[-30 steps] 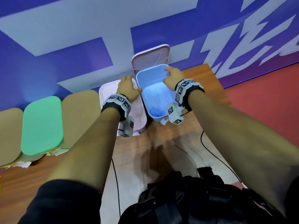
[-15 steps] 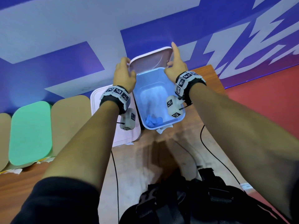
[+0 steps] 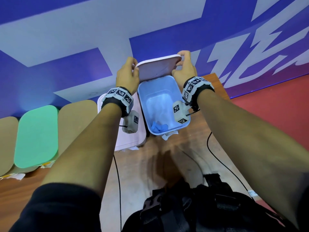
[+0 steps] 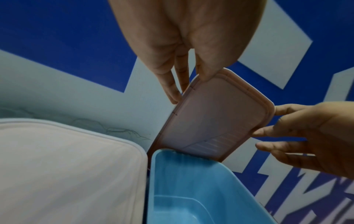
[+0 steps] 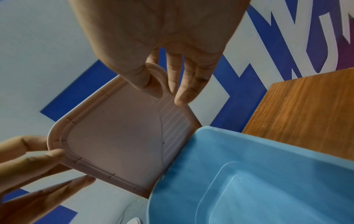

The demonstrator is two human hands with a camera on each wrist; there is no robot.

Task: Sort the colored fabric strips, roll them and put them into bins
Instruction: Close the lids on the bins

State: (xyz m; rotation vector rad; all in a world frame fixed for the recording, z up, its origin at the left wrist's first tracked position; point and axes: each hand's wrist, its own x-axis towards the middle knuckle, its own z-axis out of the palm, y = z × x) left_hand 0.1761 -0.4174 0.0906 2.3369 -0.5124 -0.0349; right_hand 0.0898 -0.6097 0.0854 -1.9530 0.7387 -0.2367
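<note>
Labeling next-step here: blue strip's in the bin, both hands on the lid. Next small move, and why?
Probably swing the lid forward and down onto the blue bin. Left hand and right hand pinch its side edges, it stands upright behind the open bin, and the blue strip already lies inside.

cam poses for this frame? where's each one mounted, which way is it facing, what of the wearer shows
Head: worn on head, looks forward and down at open blue plastic bin against the wall; both forearms, left hand, right hand show.
Left wrist: looks along palm up at tilted pink plastic lid; both hands show.
Right wrist: same from the other side; both hands show.
Shared: all three show lid and bin.
</note>
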